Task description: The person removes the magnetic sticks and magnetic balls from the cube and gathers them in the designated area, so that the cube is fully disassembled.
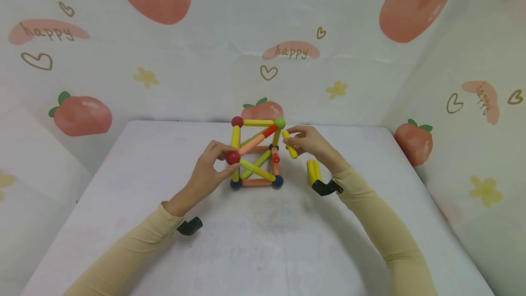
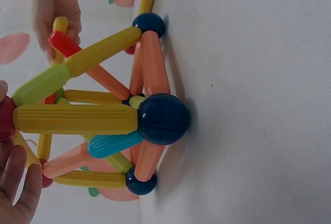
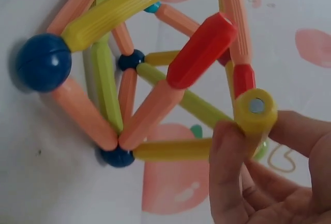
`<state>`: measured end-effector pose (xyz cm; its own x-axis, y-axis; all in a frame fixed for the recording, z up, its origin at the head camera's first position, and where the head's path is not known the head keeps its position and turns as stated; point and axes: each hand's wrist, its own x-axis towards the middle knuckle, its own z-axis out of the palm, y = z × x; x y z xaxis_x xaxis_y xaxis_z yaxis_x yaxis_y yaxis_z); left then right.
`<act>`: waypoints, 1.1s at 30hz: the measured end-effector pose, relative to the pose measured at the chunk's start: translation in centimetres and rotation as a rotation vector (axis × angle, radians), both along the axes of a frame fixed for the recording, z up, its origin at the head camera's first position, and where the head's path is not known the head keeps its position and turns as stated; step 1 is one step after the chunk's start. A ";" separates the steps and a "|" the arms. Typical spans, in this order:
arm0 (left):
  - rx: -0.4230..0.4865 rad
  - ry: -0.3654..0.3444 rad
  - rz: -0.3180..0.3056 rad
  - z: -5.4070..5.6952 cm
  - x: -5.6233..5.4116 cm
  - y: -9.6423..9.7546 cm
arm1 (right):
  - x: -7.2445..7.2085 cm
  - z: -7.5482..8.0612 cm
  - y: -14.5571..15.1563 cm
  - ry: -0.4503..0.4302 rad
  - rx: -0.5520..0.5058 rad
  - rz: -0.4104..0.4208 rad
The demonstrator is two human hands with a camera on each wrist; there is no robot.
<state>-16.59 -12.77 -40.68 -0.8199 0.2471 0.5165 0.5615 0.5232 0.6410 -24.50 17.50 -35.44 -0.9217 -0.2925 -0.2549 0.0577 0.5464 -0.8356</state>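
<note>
The person wears a plain beige left sleeve (image 1: 127, 250) and a matching right sleeve (image 1: 378, 223), both long and close-fitting; a curved black piece (image 1: 190, 226) juts beside the left cuff (image 1: 171, 216); a similar black fitting (image 1: 326, 188) sits at the right cuff (image 1: 343, 179). Creases cross the right sleeve.

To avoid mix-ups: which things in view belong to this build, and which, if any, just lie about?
Belongs to the build:
- ball-and-stick frame
- yellow stick in the right grip
- two loose yellow sticks, probably spares

Merely around it:
- white table
- strawberry-print backdrop
</note>
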 end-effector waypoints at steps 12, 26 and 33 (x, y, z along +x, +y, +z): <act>-0.004 -0.003 0.004 -0.1 -0.1 0.0 | 1.7 -2.4 6.7 0.090 -0.116 -0.017; -0.007 -0.017 0.015 0.0 0.1 0.0 | 2.7 -6.9 11.6 0.042 -0.084 -0.107; -0.008 -0.007 0.010 0.0 0.0 0.0 | 2.6 -8.3 11.7 0.039 -0.028 -0.107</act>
<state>-16.59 -12.72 -40.71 -0.8258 0.2429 0.5090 0.5519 0.5339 0.6406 -21.91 29.16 -43.71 -0.9570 -0.1986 -0.2114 0.0816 0.5150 -0.8533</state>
